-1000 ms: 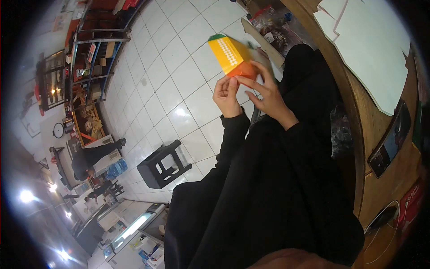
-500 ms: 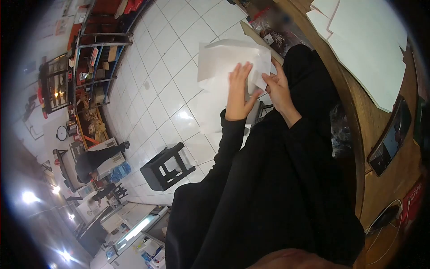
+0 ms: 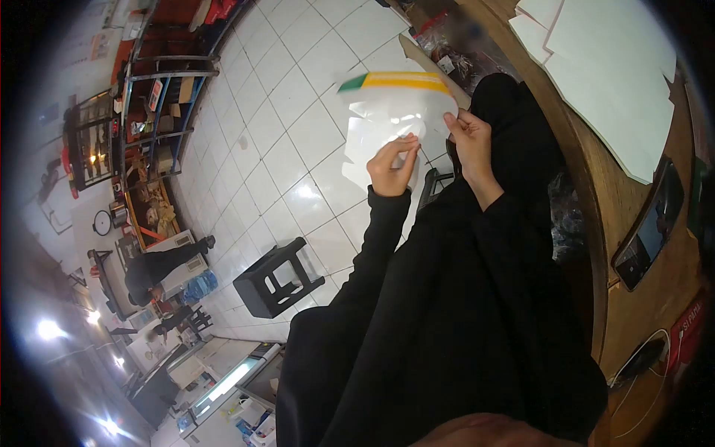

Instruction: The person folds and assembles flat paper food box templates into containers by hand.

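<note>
A glossy white sheet of card (image 3: pixel 387 112) with cut notches along its left side is held up over the floor. A green and yellow band runs along its curled far edge. My right hand (image 3: pixel 471 141) is closed, pinching the sheet's right edge between thumb and fingers. Lower on the sheet, my left hand (image 3: pixel 392 165) is closed, thumb and fingertips together at its near edge. On the wooden table (image 3: pixel 577 97) to the right lies a stack of similar white cut sheets (image 3: pixel 607 82).
A phone (image 3: pixel 649 227) and a white cable (image 3: pixel 644 406) lie on the table. A black stool (image 3: pixel 272 279) stands on the tiled floor. Shelves (image 3: pixel 160 97) line the far left. Another person (image 3: pixel 160 272) bends over further back. Plastic-wrapped items (image 3: pixel 465 56) sit under the table.
The sheet has bent, so its green and yellow band now shows at the far edge. My left hand has gone from spread flat on it to fingers pinched together, slightly lower.
</note>
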A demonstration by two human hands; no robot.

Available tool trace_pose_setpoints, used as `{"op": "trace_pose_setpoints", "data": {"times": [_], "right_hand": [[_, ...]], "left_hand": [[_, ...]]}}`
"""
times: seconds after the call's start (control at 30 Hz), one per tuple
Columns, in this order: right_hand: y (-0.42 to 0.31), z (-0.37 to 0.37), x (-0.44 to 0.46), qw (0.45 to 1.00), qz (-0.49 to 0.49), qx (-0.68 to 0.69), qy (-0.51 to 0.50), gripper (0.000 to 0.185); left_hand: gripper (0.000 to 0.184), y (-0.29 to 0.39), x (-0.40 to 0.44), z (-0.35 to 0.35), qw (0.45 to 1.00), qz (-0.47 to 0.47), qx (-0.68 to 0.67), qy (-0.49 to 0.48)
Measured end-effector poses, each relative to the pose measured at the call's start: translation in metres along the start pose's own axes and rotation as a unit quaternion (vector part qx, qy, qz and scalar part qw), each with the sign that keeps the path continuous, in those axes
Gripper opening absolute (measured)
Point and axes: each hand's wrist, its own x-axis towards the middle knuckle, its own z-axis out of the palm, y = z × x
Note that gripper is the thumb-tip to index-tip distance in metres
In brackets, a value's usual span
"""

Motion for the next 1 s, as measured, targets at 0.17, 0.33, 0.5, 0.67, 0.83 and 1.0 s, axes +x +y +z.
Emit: {"op": "trace_pose_setpoints", "data": {"times": [0.17, 0.33, 0.5, 0.67, 0.83, 1.0], "right_hand": [[-0.021, 0.007, -0.008, 0.982, -0.06, -0.181, 0.016, 0.018], [-0.018, 0.004, -0.005, 0.973, -0.107, -0.202, 0.0, 0.02], [-0.026, 0.006, -0.012, 0.968, -0.093, -0.225, -0.065, 0.017], [-0.028, 0.012, -0.017, 0.911, -0.217, -0.313, -0.155, 0.012], [-0.02, 0.011, -0.015, 0.946, -0.188, -0.226, -0.139, 0.014], [-0.027, 0.012, -0.017, 0.933, -0.197, -0.265, -0.142, 0.01]], "left_hand": [[0.009, -0.005, -0.007, -0.009, 0.908, -0.302, -0.273, 0.096], [0.008, 0.001, -0.009, -0.009, 0.894, -0.315, -0.301, 0.108], [0.008, 0.001, -0.012, -0.004, 0.886, -0.329, -0.308, 0.112], [0.01, 0.004, -0.005, -0.001, 0.883, -0.318, -0.32, 0.134], [0.013, 0.003, -0.003, 0.005, 0.891, -0.281, -0.339, 0.11], [0.018, 0.001, 0.0, 0.002, 0.92, -0.239, -0.298, 0.088]]}}
